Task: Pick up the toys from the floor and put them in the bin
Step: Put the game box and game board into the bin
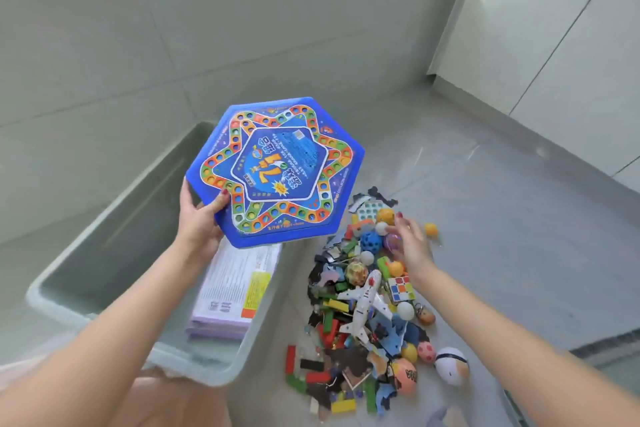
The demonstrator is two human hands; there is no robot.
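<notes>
My left hand (199, 218) grips the lower left edge of a blue hexagonal game board (277, 170) and holds it in the air over the right side of the grey-green bin (114, 218). A purple printed box (235, 291) lies inside the bin. My right hand (410, 243) hovers with spread fingers over the far end of the toy pile (367, 305) on the floor, holding nothing. The pile holds a white toy airplane (363, 302), a cube puzzle (401, 289), several balls, wooden blocks and puzzle pieces.
A white, navy and orange egg-shaped toy (450, 366) lies at the right edge of the pile. Grey tiled floor (502, 218) stretches to the right. White walls (571, 45) close the corner behind. A floor drain grate (606, 347) runs at the lower right.
</notes>
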